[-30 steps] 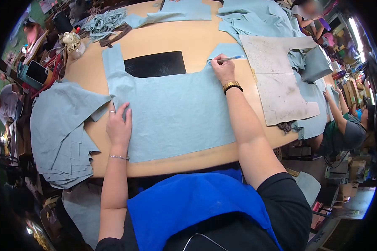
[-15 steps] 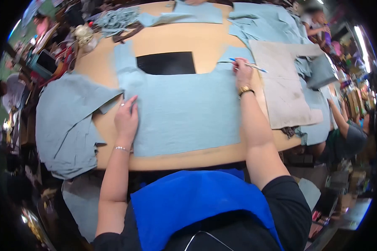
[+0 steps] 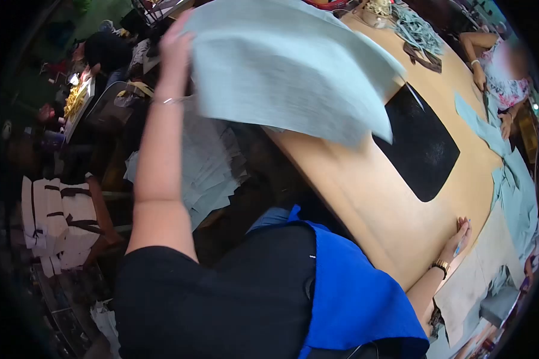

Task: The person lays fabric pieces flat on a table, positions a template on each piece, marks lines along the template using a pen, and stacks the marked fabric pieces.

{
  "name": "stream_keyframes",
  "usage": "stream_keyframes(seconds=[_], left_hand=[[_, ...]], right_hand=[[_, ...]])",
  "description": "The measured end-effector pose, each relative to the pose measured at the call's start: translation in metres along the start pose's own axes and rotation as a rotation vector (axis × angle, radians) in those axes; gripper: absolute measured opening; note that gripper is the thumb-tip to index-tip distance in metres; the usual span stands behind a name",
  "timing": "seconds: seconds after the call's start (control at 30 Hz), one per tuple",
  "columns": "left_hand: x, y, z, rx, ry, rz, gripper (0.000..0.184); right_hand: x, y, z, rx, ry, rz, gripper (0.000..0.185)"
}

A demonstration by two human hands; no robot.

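A large, pale wooden surface (image 3: 401,230) runs diagonally across the right half of the view. A broad piece of light blue-green cloth (image 3: 281,66) is lifted and spread over its upper left end, the lower edge blurred. Below that cloth, to the left of the surface, is a stack of blue-green cut pieces (image 3: 206,179). A stiff, pale grey pattern sheet (image 3: 476,275) lies at the lower right, near a long blue-green cloth piece (image 3: 521,191). A smooth black rectangular sheet (image 3: 425,149) lies flat on the surface, just beside the raised cloth's right corner. Across the surface, 1 person in a floral top (image 3: 506,78) has 2 hands at a narrow blue-green cloth.

The left hand (image 3: 176,51), blurred, is closed on the raised cloth's left edge. The right hand (image 3: 457,238) is loosely curled around a slim white and blue pen (image 3: 459,245), near the pattern sheet, and is apart from the raised cloth.
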State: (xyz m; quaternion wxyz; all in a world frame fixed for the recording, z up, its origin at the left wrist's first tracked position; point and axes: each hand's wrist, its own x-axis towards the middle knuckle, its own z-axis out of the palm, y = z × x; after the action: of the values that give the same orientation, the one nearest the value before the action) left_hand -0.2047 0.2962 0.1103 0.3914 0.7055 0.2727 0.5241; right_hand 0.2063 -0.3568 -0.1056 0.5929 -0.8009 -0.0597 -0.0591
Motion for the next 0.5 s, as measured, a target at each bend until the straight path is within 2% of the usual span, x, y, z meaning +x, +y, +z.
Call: stream_keyframes(seconds=[0.03,0.07,0.1,0.23,0.37,0.43,0.5], left_hand=[[-0.006,-0.007,-0.043,0.055,0.109,-0.045,0.055],[-0.012,-0.027,-0.092,0.163,0.160,-0.005,0.056],[-0.032,-0.022,-0.115,0.088,0.249,-0.084,0.057],[-0.113,-0.076,-0.224,0.356,0.555,-0.193,0.056],[-0.202,-0.149,-0.319,0.821,0.606,-0.337,0.056],[-0.236,-0.157,-0.334,1.041,0.489,-0.409,0.057],[-0.257,-0.174,-0.350,1.067,0.435,-0.593,0.063]], right_hand=[[0.000,0.000,0.001,-0.010,0.001,-0.002,0.039],[0.001,-0.001,0.002,-0.022,0.002,-0.002,0.038],[0.001,-0.002,0.002,-0.031,-0.002,0.004,0.039],[0.001,-0.003,0.001,-0.042,-0.014,0.015,0.042],[0.003,-0.004,0.000,-0.057,0.000,0.016,0.041],[0.001,-0.006,0.002,-0.078,0.003,-0.004,0.041],[-0.002,-0.008,0.002,-0.097,0.011,-0.005,0.041]])
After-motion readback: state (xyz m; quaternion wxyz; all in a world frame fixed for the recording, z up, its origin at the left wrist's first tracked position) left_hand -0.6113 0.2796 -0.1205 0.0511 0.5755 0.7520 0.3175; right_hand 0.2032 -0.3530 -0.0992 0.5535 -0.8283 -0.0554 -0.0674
